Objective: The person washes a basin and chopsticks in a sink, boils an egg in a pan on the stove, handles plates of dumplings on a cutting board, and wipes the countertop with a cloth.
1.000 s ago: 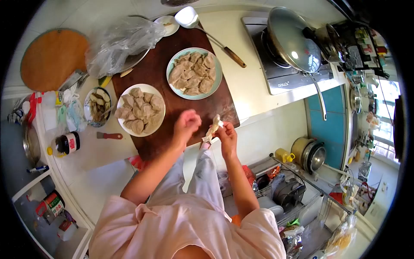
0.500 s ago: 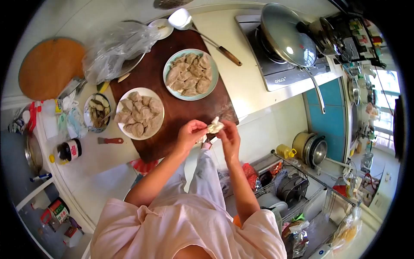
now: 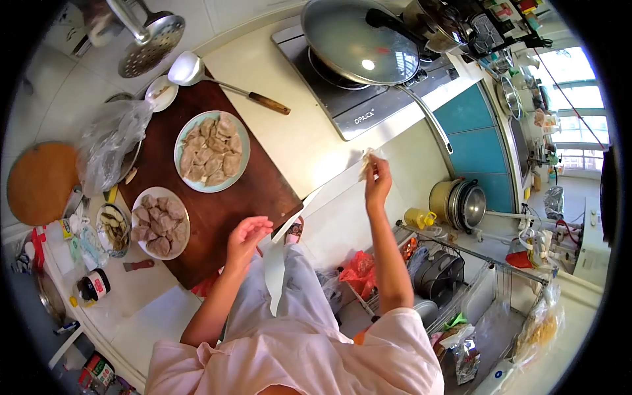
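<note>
My right hand (image 3: 378,178) pinches a crumpled pale tissue (image 3: 368,160) near the counter's front edge, below the cooktop. My left hand (image 3: 247,238) hovers at the front of the dark red-brown board (image 3: 263,191), fingers apart, holding nothing. On the board, a pale blue plate (image 3: 180,172) bears several dumplings (image 3: 212,150). A white plate (image 3: 186,241) with several more dumplings (image 3: 159,225) lies nearer to me on the left.
A lidded pan (image 3: 359,46) stands on the black cooktop (image 3: 349,108). A wooden-handled spatula (image 3: 227,85) lies across board and counter. To the right are a wire rack (image 3: 474,253), stacked pots (image 3: 454,204) and a yellow jug (image 3: 419,218).
The view has swung right. My right hand has moved away from my left, outward toward the cooktop side, with the tissue. My left hand has let go of it and opened.
</note>
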Motion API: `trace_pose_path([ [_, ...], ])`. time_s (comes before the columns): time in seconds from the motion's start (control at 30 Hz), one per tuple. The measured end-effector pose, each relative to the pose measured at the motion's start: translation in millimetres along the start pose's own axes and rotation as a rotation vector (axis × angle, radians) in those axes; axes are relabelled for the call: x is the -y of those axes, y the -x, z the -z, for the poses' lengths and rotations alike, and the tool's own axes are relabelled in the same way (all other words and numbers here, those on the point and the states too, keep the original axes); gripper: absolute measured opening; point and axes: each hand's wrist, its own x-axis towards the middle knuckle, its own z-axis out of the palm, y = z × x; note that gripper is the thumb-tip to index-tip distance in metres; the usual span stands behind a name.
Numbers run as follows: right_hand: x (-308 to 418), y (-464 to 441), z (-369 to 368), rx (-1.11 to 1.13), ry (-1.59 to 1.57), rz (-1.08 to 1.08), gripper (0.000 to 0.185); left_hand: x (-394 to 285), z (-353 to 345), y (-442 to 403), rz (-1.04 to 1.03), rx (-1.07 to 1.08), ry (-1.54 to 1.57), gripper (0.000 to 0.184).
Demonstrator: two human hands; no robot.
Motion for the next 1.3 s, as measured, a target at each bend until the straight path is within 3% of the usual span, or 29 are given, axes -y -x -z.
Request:
trace_pose_path([
  [0.17, -50, -33, -16, 0.06, 0.215, 0.231, 0.019, 18, -19, -9, 0.055, -0.075, 0.033, 0.021],
  [0.23, -40, -27, -25, 0.093, 0.283, 0.268, 0.014, 22, -32, -12, 0.027, -0.092, 0.024, 0.019],
  [0.3, -47, -16, -48, 0.223, 0.082, 0.111, 0.017, 31, -40, -18, -0.011, -0.084, 0.029, 0.018],
  [0.37, -16, -6, -62, 0.351, -0.198, -0.256, 0.017, 33, -53, -24, 0.007, -0.081, 0.038, 0.017],
  [0.4, 2, -7, -63, 0.426, -0.218, -0.189, 0.018, 33, -60, -26, 0.017, -0.08, 0.047, 0.016],
  [0.5, 3, -21, -84, 0.434, -0.019, 0.491, 0.014, 31, -72, -32, -0.01, -0.079, 0.036, 0.016],
  [0.57, -8, -51, -103, 0.445, 0.095, 0.645, 0.011, 36, -76, -34, -0.059, -0.091, 0.029, 0.015],
  [0.6, 7, -72, -108, 0.337, 0.063, 0.661, 0.008, 33, -77, -34, -0.07, -0.098, 0.03, 0.014],
  [0.67, 38, -123, -117, 0.389, 0.172, 0.778, 0.005, 39, -76, -36, -0.074, -0.132, 0.036, 0.014],
  [0.8, 8, -161, -161, 0.445, 0.306, 0.842, 0.008, 44, -77, -36, -0.098, -0.189, 0.054, 0.015],
  [0.9, 4, -129, -135, 0.509, 0.179, 0.798, 0.009, 42, -78, -34, -0.133, -0.21, 0.056, 0.014],
  [0.97, -17, -95, -125, 0.473, -0.041, 0.642, 0.011, 42, -79, -32, -0.12, -0.224, 0.075, 0.014],
  [1.03, -3, -64, -103, 0.531, -0.045, 0.618, 0.024, 43, -81, -32, -0.098, -0.236, 0.065, 0.013],
  [1.13, 10, -41, -94, 0.545, -0.239, 0.39, 0.041, 46, -85, -31, -0.076, -0.237, 0.029, 0.013],
  [1.23, 10, -40, -100, 0.629, -0.276, 0.155, 0.04, 47, -89, -29, -0.093, -0.213, 0.033, 0.013],
  [1.3, 11, -37, -106, 0.574, -0.229, 0.372, 0.035, 54, -92, -28, -0.08, -0.202, 0.055, 0.013],
])
